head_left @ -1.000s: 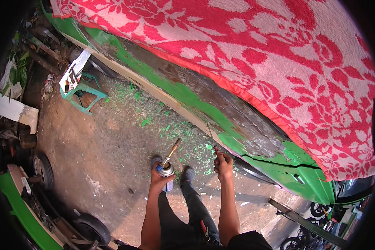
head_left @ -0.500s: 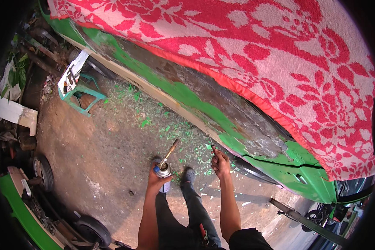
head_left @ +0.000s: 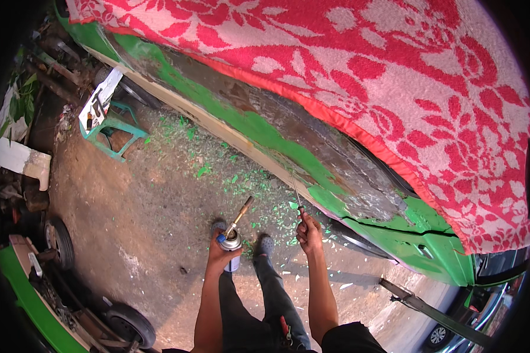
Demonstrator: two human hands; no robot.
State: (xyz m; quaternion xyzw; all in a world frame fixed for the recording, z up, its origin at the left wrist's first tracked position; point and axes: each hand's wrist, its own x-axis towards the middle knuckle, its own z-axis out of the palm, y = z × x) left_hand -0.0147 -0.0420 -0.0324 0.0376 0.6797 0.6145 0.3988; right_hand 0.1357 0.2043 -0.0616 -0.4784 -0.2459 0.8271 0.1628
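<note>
My left hand (head_left: 219,257) is wrapped round a blowtorch (head_left: 232,242), a gas canister with a brass-coloured nozzle tilted up and to the right. No flame can be made out at its end. In my right hand (head_left: 310,235) is a screwdriver (head_left: 301,207) with a dark reddish handle and a long thin shaft. Its shaft points at the lower edge of the green car body (head_left: 259,130); whether the tip touches I cannot tell. Paint on this panel is partly stripped, with brown and grey bare patches. A red and pink floral towel (head_left: 359,70) covers the car above.
Green paint flakes (head_left: 203,170) litter the ground beside the car. At the left stands a small teal stool (head_left: 119,132) with tools on a white sheet. Loose wheels (head_left: 129,323) lie at lower left. A metal beam (head_left: 433,312) slants across the lower right.
The view has shifted slightly. Both hands keep their holds almost in place. At the far lower right, a dark car with a silver wheel shows where a motorcycle-like shape was.
</note>
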